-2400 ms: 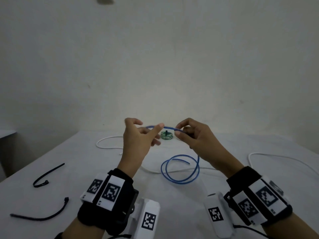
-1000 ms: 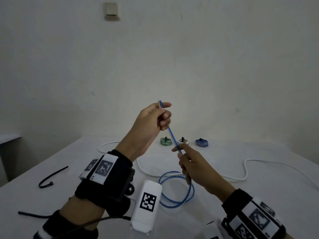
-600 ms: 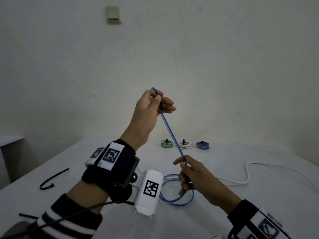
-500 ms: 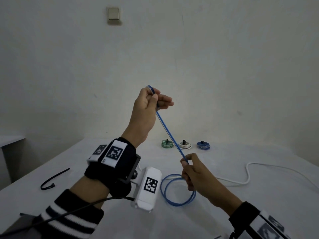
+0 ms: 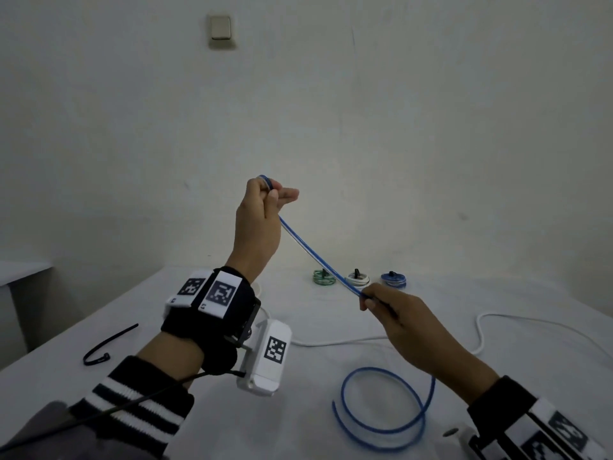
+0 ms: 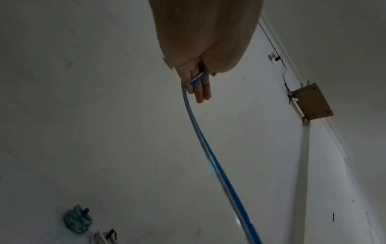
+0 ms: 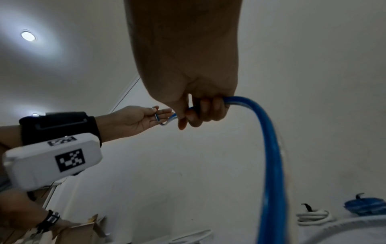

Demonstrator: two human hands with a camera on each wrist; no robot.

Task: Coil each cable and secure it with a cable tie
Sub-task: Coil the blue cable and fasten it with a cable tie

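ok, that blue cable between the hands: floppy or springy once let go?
Probably springy: the blue cable slack on the table keeps round loops. It likely pulls straight easily, running taut from left hand to right hand. Seems light; fingertips hold it.

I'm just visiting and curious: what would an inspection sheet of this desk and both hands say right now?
Surface: white table, dimly lit.
Job's things: blue cable stretched between both hands, its slack looped on the table; two black cable ties lie at the left.
Clutter: three tied coils at the back.
Grippers: left hand pinches the cable's end, raised; right hand grips it lower.
Cables: loose white cable on the table.
Surroundings: wall switch.
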